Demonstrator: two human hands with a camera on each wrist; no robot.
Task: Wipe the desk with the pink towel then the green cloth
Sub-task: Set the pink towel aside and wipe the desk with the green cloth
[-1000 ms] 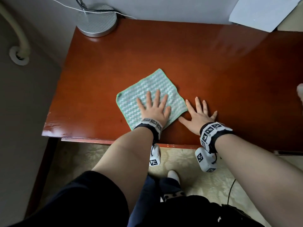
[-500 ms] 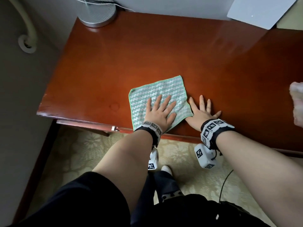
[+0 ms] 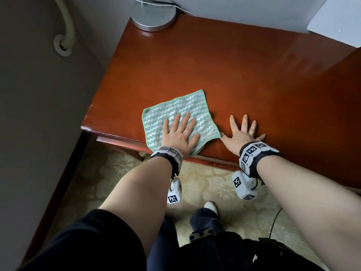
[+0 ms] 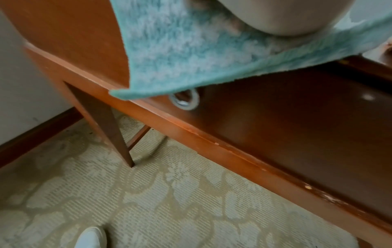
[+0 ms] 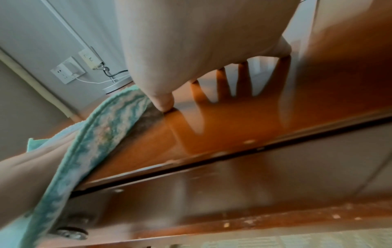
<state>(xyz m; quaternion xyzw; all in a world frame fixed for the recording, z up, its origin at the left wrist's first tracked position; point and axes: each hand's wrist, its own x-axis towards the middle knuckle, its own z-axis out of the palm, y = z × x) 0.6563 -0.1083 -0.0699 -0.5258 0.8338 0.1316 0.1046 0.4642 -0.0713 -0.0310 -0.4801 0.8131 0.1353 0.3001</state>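
Head view: wiping with the fluffy green-and-white striped cloth looks underway, so the pink towel's turn, nowhere in sight, is likely done.
Left hand presses flat, fingers spread, on the cloth at the glossy reddish-brown wooden desk's near edge, one corner overhanging; right hand rests splayed on bare wood, thumb touching the cloth, holding nothing.

Count on the desk: one green cloth, two hands, left and right, one round metal base, possibly a lamp's.
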